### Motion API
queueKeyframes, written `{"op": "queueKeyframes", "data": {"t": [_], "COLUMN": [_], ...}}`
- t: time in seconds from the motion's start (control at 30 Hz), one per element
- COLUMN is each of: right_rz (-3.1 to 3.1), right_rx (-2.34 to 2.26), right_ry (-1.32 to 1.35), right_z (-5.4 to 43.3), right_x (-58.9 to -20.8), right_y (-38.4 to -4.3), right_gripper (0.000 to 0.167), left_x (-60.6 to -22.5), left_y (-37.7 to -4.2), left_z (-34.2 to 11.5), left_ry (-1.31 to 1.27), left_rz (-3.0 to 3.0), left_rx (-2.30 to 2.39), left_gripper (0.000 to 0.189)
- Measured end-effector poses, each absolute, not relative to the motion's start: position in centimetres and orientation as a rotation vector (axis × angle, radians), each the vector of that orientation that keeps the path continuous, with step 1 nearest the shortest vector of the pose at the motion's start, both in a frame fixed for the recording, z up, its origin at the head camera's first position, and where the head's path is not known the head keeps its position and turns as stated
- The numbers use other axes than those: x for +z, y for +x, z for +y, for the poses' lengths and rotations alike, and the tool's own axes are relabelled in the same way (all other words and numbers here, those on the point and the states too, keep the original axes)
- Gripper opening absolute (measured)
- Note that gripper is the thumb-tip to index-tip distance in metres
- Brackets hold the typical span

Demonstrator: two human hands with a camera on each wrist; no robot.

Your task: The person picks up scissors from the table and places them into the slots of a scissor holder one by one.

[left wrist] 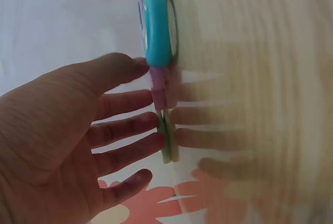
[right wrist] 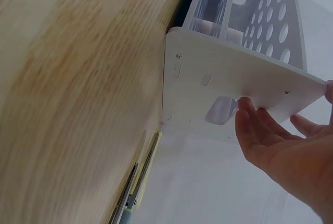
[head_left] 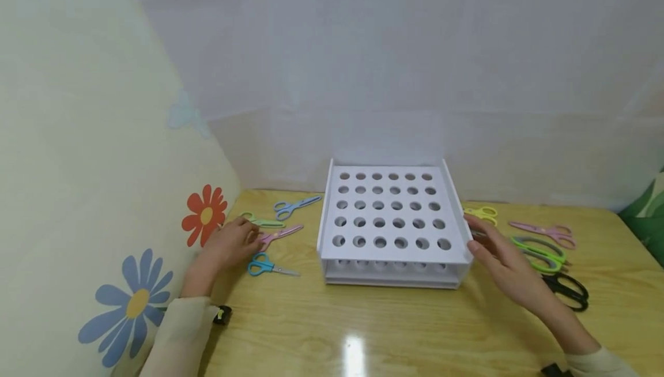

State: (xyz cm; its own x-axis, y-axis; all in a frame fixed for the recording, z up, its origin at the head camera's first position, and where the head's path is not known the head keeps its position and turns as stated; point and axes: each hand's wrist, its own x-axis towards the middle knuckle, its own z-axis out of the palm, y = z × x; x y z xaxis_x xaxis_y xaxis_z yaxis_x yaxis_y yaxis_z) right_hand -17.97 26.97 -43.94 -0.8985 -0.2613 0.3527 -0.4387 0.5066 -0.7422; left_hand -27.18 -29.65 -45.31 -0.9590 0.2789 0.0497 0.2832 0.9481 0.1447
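White board, smooth and apparently rigid, lies under the right hand's [head_left: 505, 267] fingers [right wrist: 254, 130], which are spread a little apart and rest on the side panel [right wrist: 218, 67] next to its cut-out slot [right wrist: 221, 109]; they are not clamped. Left of them the other hand's fingers [left wrist: 127, 130] are parted too, the left hand [head_left: 230, 242] hanging over the pink scissors [head_left: 284, 233], though I cannot tell whether the tips touch. Further out, the white rack [head_left: 388, 214] stands near the middle of the back edge of the bench [head_left: 290, 319]. Thin panels and many holes suggest it is light for its bulk, stiff, slick at the faces and likely to crack if dropped on a corner; the slot and the two side panels look the best holds. Toward the bench's back left corner lie green scissors [head_left: 270, 223], light-blue scissors [head_left: 301, 203] and turquoise scissors [head_left: 271, 266]; toward its right edge, yellow scissors [head_left: 485, 212], a second pink pair [head_left: 544, 230], green-and-grey scissors [head_left: 559, 257] and black scissors [head_left: 552, 281]. All should be light and hard, awkward to lift flat by the blades, easier by the handle loops.
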Motion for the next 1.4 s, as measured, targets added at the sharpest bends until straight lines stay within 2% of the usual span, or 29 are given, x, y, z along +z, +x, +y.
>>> {"op": "queueKeyframes", "data": {"t": [0.17,0.47,0.7,0.93,1.4], "right_rz": [-2.540,-2.561,-2.556,-2.573,-2.574], "right_rx": [1.367,1.345,1.351,1.340,1.321], "right_ry": [0.601,0.585,0.593,0.582,0.568], "right_z": [26.9,26.8,26.7,26.7,27.0], "right_x": [-43.9,-43.8,-43.9,-43.9,-44.0], "right_y": [-17.9,-18.1,-18.1,-18.1,-18.0], "right_gripper": [0.051,0.051,0.051,0.051,0.052], "left_x": [-45.6,-46.0,-46.2,-46.6,-46.7], "left_y": [-27.7,-27.7,-27.5,-27.8,-28.1], "left_z": [-30.0,-30.7,-30.9,-31.0,-30.9], "left_ry": [-0.444,-0.427,-0.455,-0.462,-0.536], "left_rz": [-3.076,-3.084,-3.070,-3.095,-3.014], "left_rx": [-0.221,-0.290,-0.437,-0.700,-0.921], "left_gripper": [0.025,0.040,0.030,0.040,0.042]}}
